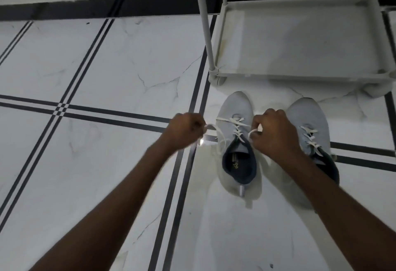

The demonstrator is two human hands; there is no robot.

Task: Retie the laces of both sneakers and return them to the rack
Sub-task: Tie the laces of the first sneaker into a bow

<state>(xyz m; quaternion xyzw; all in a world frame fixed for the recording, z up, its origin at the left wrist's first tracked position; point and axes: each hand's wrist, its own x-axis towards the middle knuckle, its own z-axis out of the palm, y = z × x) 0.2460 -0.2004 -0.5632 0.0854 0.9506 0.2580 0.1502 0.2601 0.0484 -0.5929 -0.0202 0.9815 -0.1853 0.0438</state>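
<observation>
Fingers [198, 123] of two hands pinch one sneaker's [235, 142] two lace ends.

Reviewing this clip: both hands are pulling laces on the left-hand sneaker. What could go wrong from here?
1. The left hand and right hand pull the lace ends apart; nothing pins the left sneaker, so it may slide on the glossy floor.
2. The right forearm crosses the right sneaker and could nudge it.
3. The rack shelf sits close ahead; a hasty return could knock its frame.
</observation>
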